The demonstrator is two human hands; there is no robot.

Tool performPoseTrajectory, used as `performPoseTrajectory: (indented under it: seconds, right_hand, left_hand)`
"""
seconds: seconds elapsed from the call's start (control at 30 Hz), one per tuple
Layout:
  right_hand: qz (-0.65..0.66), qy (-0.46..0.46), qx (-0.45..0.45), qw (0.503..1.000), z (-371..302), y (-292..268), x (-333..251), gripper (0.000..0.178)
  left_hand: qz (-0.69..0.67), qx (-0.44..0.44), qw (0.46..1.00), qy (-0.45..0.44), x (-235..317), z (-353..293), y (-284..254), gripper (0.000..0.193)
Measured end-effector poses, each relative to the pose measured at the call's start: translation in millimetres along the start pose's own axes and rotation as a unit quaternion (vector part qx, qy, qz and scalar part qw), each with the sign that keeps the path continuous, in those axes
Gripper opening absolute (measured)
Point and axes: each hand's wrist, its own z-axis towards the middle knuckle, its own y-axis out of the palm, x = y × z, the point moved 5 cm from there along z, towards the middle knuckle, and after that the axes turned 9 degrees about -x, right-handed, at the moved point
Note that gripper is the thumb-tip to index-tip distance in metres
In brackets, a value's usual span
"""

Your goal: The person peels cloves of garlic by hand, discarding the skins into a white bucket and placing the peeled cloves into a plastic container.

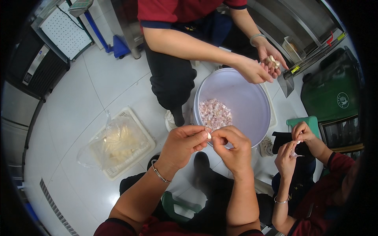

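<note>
A pale garlic clove (209, 135) sits between the thumb and forefinger of my left hand (185, 143), which wears a bracelet at the wrist. Right beside it, my right hand (233, 144) has thumb and forefinger closed in a pinch, its fingertips at the clove. Whatever the pinch grips is too small to make out. Both hands are over the near rim of a large pale lilac tub (252, 108). Pinkish-white garlic skins (215, 113) are heaped at its bottom left.
Across the tub, a person's hands (263, 65) hold several cloves. At right, another person's hands (293, 147) pick at a clove. A white basket (147, 147) with a clear plastic bag (118, 137) of pale contents stands left on the tiles. A green bin (328, 94) stands far right.
</note>
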Motion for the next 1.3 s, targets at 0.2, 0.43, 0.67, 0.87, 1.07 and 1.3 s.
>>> performPoseTrajectory:
  seconds: [0.2,0.43,0.67,0.87,1.07,1.3]
  right_hand:
    - [-0.001,-0.01,0.008,1.0,-1.0,0.9,-3.2,0.015]
    - [-0.109,-0.049,0.019,0.993,-0.3,6.3,-7.2,0.014]
    - [-0.039,0.022,0.026,0.999,0.7,3.6,1.0,0.011]
    - [-0.013,0.04,0.018,0.999,0.4,3.4,7.7,0.009]
    - [0.04,0.112,0.05,0.992,-2.0,-2.5,22.0,0.006]
    - [0.168,0.164,0.069,0.969,-5.6,-0.4,40.1,0.011]
  left_hand:
    - [0.003,0.02,1.0,-0.002,0.1,-0.2,-1.1,0.016]
    - [-0.005,0.034,0.999,-0.015,-6.4,-0.7,-5.7,0.015]
    - [-0.003,0.017,0.999,-0.027,-5.6,-0.6,0.8,0.018]
    - [0.061,-0.01,0.998,0.0,-4.1,-0.6,3.3,0.018]
    - [0.102,-0.004,0.995,-0.012,-4.0,-0.8,6.9,0.018]
    - [0.15,-0.007,0.988,-0.035,-4.1,-2.7,9.4,0.018]
